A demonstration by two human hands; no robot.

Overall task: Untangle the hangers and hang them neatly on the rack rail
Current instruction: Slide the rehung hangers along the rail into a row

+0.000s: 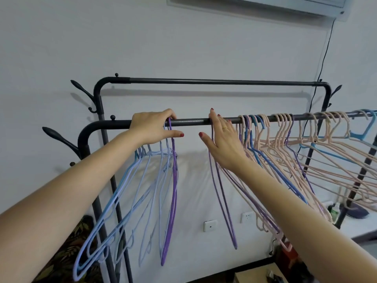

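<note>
A person is sorting hangers along the front rail of a black clothes rack, both arms reaching up to the bar. The left hand is lying over the rail with its fingers curled down around the hook of a purple hanger, apparently steadying it at the edge of a group of pale blue hangers already hanging together at the left end. The right hand is held nearly flat, fingers straight and close together with the thumb spread, pressing against the hook of a second purple hanger on the rail rather than gripping it; it is probably sliding that hanger leftwards or holding the rest back. A stretch of bare rail is separating the two hands, which suggests the sorted hangers are being gathered to the left by colour. To the right, a crowded row of pink hangers mixed with blue and purple ones is hanging at uneven angles, several crossing and overlapping, so much of the untangling appears still to be done. A second rail is running behind and above, bare, and an air conditioner is mounted on the wall overhead.
</note>
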